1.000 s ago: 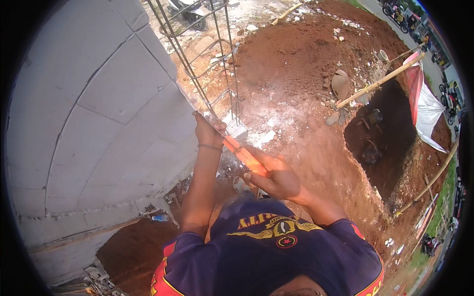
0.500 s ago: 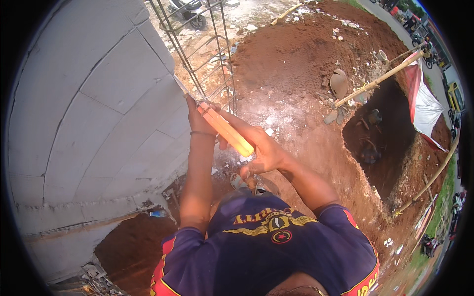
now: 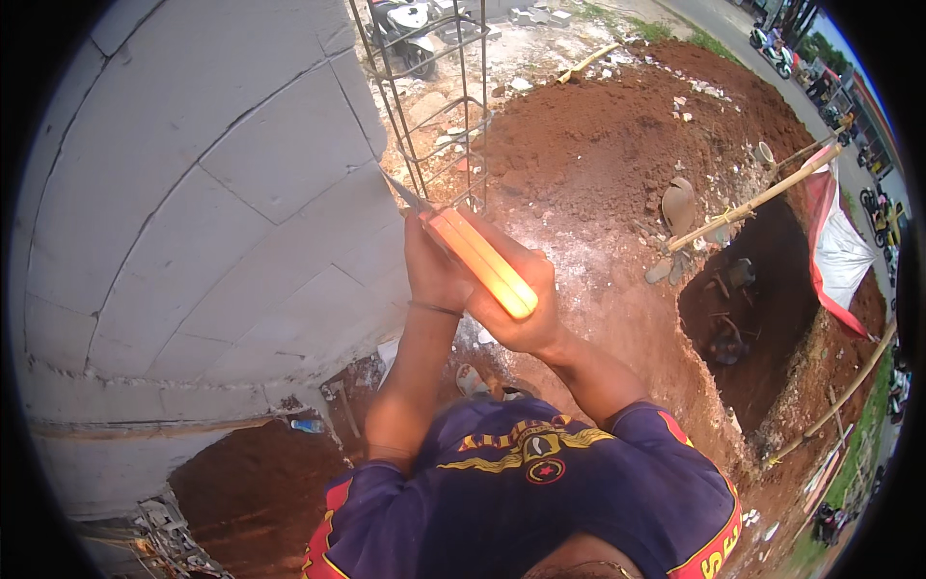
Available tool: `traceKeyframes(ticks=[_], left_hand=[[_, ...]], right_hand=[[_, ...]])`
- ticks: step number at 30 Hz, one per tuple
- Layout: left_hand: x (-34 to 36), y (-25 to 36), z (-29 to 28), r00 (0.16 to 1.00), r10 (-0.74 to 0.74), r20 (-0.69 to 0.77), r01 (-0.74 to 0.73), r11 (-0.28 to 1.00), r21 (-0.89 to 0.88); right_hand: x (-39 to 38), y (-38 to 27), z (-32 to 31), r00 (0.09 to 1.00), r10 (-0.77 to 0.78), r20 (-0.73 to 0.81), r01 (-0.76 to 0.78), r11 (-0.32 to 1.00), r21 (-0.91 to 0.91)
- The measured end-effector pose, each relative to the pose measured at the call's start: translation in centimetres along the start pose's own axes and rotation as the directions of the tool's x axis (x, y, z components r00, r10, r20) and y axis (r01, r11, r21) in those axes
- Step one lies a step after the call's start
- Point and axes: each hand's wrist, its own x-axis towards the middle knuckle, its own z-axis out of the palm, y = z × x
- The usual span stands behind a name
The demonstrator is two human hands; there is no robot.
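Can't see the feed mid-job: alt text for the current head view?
The right hand grips an orange-handled tool, its grey tip pointing toward a grey block wall's edge; the left hand is close beside it. A rebar cage stands beyond; red soil and a dug pit lie right.

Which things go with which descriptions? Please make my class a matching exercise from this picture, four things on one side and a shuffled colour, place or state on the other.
Things
1. Orange tool
2. Wall
3. Hanging sheet
4. Steel cage

Descriptions
A. Red and white, beside the pit
B. Bars with open gaps between them
C. Held in the person's right grip
D. Grey, with lines between its blocks

Right pairs: 1-C, 2-D, 3-A, 4-B
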Motion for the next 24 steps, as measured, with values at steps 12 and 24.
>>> traceKeyframes(ticks=[12, 24], left_hand=[[-1.3, -0.1, 3.5, 0.981, 0.188, -0.043, -0.189, 0.981, -0.032], [-1.9, 0.7, 7.0, 0.971, 0.239, -0.025, -0.236, 0.968, 0.087]], right_hand=[[3.1, 0.3, 1.5, 0.992, 0.124, 0.019, -0.125, 0.989, 0.074], [5.5, -2.3, 1.4, 0.964, 0.255, -0.080, -0.251, 0.967, 0.048]])
